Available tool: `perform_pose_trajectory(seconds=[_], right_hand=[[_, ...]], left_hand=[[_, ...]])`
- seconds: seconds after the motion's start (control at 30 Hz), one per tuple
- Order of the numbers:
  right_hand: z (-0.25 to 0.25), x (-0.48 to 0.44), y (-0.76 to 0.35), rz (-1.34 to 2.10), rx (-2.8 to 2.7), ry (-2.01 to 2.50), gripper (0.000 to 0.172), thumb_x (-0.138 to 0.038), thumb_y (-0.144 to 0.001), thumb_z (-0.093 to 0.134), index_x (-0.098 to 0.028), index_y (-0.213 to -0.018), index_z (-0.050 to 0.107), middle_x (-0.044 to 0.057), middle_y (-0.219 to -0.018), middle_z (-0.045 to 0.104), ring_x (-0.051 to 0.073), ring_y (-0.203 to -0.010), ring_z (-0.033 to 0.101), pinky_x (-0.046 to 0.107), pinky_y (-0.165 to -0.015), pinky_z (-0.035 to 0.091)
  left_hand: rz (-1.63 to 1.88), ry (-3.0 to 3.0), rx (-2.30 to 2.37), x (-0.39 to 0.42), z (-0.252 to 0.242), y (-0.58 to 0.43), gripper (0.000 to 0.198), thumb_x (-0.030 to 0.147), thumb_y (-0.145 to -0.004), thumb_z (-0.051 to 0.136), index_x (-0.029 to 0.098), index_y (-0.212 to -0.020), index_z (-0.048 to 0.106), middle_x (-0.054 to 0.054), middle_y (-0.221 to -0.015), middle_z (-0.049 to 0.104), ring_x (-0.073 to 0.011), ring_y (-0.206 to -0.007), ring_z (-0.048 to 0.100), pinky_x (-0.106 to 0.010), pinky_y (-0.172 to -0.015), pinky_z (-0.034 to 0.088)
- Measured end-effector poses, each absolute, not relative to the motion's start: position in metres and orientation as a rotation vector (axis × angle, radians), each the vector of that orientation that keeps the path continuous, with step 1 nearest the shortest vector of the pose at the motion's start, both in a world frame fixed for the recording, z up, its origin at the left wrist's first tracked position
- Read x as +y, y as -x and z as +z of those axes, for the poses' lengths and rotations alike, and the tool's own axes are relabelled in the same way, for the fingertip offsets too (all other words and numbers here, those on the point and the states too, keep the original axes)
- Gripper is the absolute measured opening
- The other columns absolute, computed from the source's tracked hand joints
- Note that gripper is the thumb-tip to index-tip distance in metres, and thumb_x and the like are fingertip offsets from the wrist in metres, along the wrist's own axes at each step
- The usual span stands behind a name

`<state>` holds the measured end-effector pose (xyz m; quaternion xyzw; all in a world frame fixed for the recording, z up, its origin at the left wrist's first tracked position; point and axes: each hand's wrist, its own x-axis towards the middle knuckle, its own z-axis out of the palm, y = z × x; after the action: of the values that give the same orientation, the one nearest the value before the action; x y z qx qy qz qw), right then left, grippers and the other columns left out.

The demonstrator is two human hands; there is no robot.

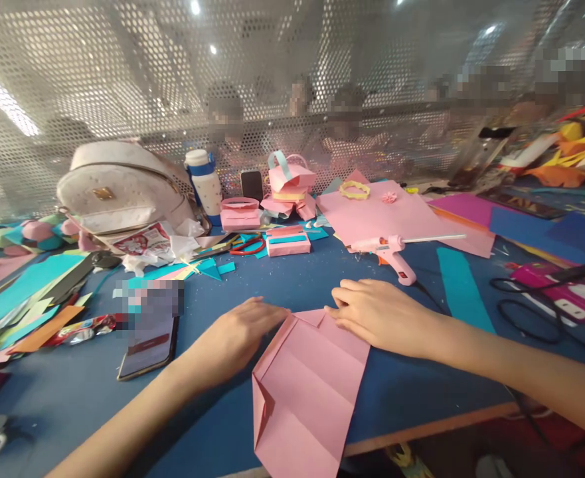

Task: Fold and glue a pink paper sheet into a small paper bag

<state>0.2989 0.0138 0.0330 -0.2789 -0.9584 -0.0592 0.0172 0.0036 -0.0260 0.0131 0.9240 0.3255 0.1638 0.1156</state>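
A creased sheet of pink paper (312,385) lies before me, its near end reaching past the table's front edge. Its left side is folded inward, and a small flap is turned over at the far edge. My left hand (240,335) has its fingertips together at the far left corner of the sheet. At the far right corner, my right hand (379,315) pinches the paper with curled fingers. The undersides of both hands are hidden. Just beyond my right hand lies a pink hot glue gun (389,252) with a glue stick in its back.
A phone (153,335) lies left of my left arm. Behind stand a white backpack (123,192), a bottle (204,182) and small pink paper boxes (288,240). Red-handled scissors (247,245) lie among scraps. On the right are a blue strip (464,289) and a magenta power strip (561,289) with cables.
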Motion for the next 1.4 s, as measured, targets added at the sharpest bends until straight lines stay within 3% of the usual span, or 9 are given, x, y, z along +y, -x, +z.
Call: perform_pose_trajectory(seconds=[0.13, 0.2, 0.37, 0.47, 0.53, 0.63, 0.83, 1.1, 1.4], right_hand=[[0.038, 0.018, -0.287, -0.01, -2.882, 0.994, 0.024, -0.02, -0.093, 0.055, -0.02, -0.074, 0.07, 0.002, -0.086, 0.065, 0.015, -0.079, 0.057, 0.029, -0.064, 0.032], [0.039, 0.025, -0.277, 0.0, -2.834, 1.055, 0.023, -0.024, -0.093, 0.057, -0.019, -0.076, 0.07, 0.003, -0.089, 0.067, 0.016, -0.08, 0.059, 0.028, -0.063, 0.032], [0.038, 0.043, -0.252, 0.323, -2.917, 1.124, 0.016, -0.038, -0.081, 0.068, -0.021, -0.079, 0.067, -0.001, -0.087, 0.068, 0.014, -0.071, 0.059, 0.024, -0.055, 0.026], [0.038, 0.044, -0.246, 0.619, -2.884, 1.185, 0.021, -0.034, -0.072, 0.072, -0.022, -0.087, 0.066, -0.002, -0.078, 0.067, 0.013, -0.063, 0.055, 0.024, -0.054, 0.026], [0.037, 0.042, -0.247, 0.806, -2.837, 1.128, 0.015, -0.031, -0.069, 0.071, -0.019, -0.078, 0.066, -0.002, -0.07, 0.064, 0.012, -0.059, 0.051, 0.024, -0.053, 0.026], [0.036, 0.038, -0.254, 0.999, -2.779, 0.977, 0.015, -0.03, -0.071, 0.067, -0.017, -0.065, 0.064, -0.001, -0.065, 0.061, 0.012, -0.061, 0.051, 0.024, -0.055, 0.031], [0.033, 0.032, -0.273, 1.102, -2.422, 0.916, 0.034, -0.05, -0.083, 0.058, -0.016, -0.08, 0.057, 0.0, -0.07, 0.059, 0.013, -0.066, 0.054, 0.025, -0.063, 0.041], [0.028, 0.029, -0.282, 1.092, -2.209, 0.941, 0.043, -0.057, -0.081, 0.061, -0.016, -0.094, 0.058, -0.005, -0.061, 0.051, 0.011, -0.054, 0.045, 0.023, -0.054, 0.035], [0.023, 0.039, -0.279, 1.062, -2.208, 0.929, 0.045, -0.054, -0.077, 0.063, -0.018, -0.06, 0.043, -0.006, -0.057, 0.039, 0.009, -0.056, 0.035, 0.023, -0.053, 0.025]], left_hand=[[0.486, -2.29, 1.355, -0.047, 0.023, 0.023, 0.014, 0.029, -0.093, 0.055, 0.023, -0.103, 0.062, -0.002, -0.101, 0.065, -0.0157, -0.087, 0.063, -0.028, -0.075, 0.051], [0.397, -2.181, 1.419, -0.061, 0.02, 0.024, 0.018, 0.036, -0.084, 0.067, 0.022, -0.093, 0.06, 0.0, -0.09, 0.062, -0.0154, -0.078, 0.06, -0.027, -0.068, 0.048], [0.319, -2.199, 1.531, -0.084, 0.006, 0.006, 0.033, 0.04, -0.074, 0.077, 0.021, -0.086, 0.054, 0.001, -0.088, 0.059, -0.0185, -0.079, 0.057, -0.031, -0.071, 0.04], [0.329, -2.237, 1.566, -0.09, 0.003, 0.0, 0.034, 0.043, -0.074, 0.076, 0.021, -0.087, 0.053, 0.001, -0.089, 0.06, -0.0193, -0.081, 0.058, -0.033, -0.075, 0.037], [0.348, -2.251, 1.587, -0.093, 0.002, -0.001, 0.034, 0.044, -0.075, 0.075, 0.021, -0.089, 0.054, 0.002, -0.091, 0.06, -0.0193, -0.083, 0.058, -0.034, -0.077, 0.036], [0.424, -2.246, 1.596, -0.097, -0.001, 0.001, 0.033, 0.043, -0.074, 0.075, 0.021, -0.088, 0.055, 0.002, -0.09, 0.06, -0.019, -0.084, 0.058, -0.034, -0.079, 0.036], [0.75, -1.878, 1.363, -0.09, 0.004, 0.002, 0.034, 0.049, -0.075, 0.07, 0.018, -0.072, 0.057, -0.001, -0.078, 0.06, -0.0165, -0.073, 0.057, -0.028, -0.067, 0.043], [0.931, -1.404, 1.133, -0.059, 0.031, 0.007, 0.055, 0.051, -0.069, 0.079, 0.019, -0.104, 0.052, 0.0, -0.07, 0.071, -0.0191, -0.062, 0.069, -0.025, -0.057, 0.05], [0.853, -1.622, 1.032, -0.036, 0.027, 0.018, 0.052, 0.044, -0.072, 0.078, 0.016, -0.113, 0.063, -0.005, -0.083, 0.074, -0.0242, -0.076, 0.072, -0.033, -0.069, 0.057]])
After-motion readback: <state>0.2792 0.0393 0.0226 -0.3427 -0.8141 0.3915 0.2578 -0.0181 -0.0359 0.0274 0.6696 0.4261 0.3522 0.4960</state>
